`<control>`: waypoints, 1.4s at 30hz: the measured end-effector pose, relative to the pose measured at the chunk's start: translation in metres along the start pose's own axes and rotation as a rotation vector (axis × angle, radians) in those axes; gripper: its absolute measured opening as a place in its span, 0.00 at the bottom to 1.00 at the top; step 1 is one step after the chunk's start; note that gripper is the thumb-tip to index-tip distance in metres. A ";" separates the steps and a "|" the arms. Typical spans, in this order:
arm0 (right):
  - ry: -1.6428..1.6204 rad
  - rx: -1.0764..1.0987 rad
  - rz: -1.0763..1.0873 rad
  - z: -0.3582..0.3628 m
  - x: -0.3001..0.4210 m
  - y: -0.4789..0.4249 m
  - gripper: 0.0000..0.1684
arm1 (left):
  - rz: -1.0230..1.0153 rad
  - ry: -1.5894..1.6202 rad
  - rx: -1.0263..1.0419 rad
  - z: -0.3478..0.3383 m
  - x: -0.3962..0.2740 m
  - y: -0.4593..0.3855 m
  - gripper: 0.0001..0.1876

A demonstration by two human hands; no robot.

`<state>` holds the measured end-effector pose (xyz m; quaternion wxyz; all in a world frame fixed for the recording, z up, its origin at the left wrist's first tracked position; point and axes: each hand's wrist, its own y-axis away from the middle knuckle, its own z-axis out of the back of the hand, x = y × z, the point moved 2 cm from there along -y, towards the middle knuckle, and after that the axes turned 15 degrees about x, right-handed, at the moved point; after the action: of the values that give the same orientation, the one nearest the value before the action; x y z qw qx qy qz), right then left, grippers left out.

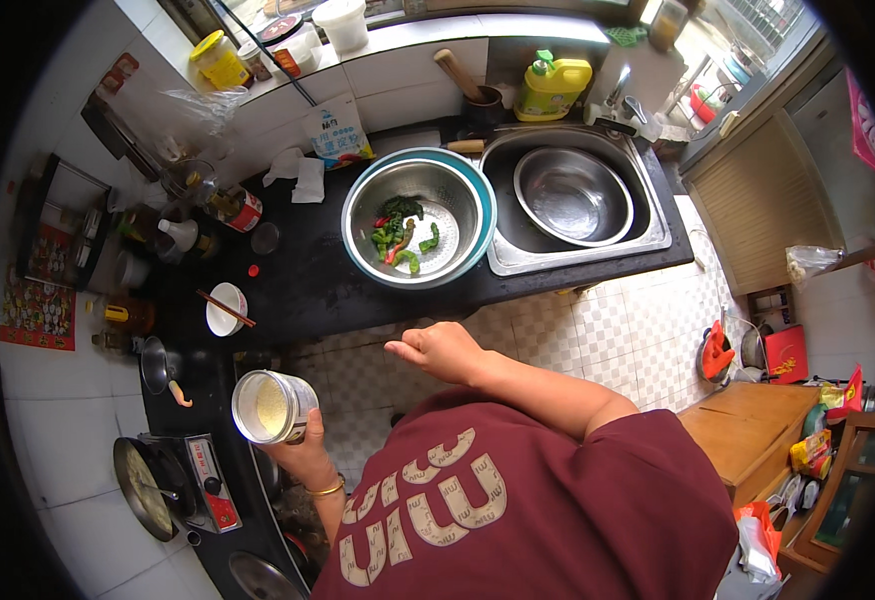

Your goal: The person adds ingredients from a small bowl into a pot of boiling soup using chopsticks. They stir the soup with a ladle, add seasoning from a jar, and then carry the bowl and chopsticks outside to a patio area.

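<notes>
My left hand (302, 448) is closed around a clear jar (301, 405) with pale yellow granules in it, its open mouth tilted up. In front of my body, my right hand (437, 351) has its fingers curled in; whether something small is inside cannot be told. A white bowl (220, 322) with wooden chopsticks (225, 308) across its rim stands on the counter beyond the jar. To the right of it, a perforated steel colander (359, 217) sits in a teal basin (488, 225), holding green and red peppers (400, 244).
A steel basin (572, 196) lies in the sink (661, 225). At the left, a pan (141, 487) with food rests on a portable gas stove (212, 484), near a ladle (155, 365). Bottles line the wall behind the black counter (310, 285). A wooden cabinet (752, 424) stands at the right.
</notes>
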<state>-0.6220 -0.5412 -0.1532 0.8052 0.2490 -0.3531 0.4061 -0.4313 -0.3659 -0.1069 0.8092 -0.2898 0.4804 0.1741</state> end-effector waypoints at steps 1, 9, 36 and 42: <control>-0.004 -0.008 -0.026 0.007 -0.008 0.005 0.28 | -0.004 0.008 0.022 -0.011 -0.006 -0.003 0.43; 0.018 -0.102 -0.062 0.049 -0.073 0.039 0.26 | -0.006 0.058 0.115 -0.085 -0.036 -0.010 0.44; 0.164 0.202 0.174 0.035 -0.067 0.011 0.25 | 0.107 -0.049 -0.270 -0.082 -0.058 0.036 0.48; 0.253 0.300 0.301 0.007 -0.028 -0.018 0.24 | 0.180 -0.072 -0.437 -0.042 -0.035 0.061 0.48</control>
<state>-0.6213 -0.5695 -0.1728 0.7274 0.2575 -0.2185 0.5973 -0.5107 -0.3461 -0.1100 0.7250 -0.4077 0.4262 0.3556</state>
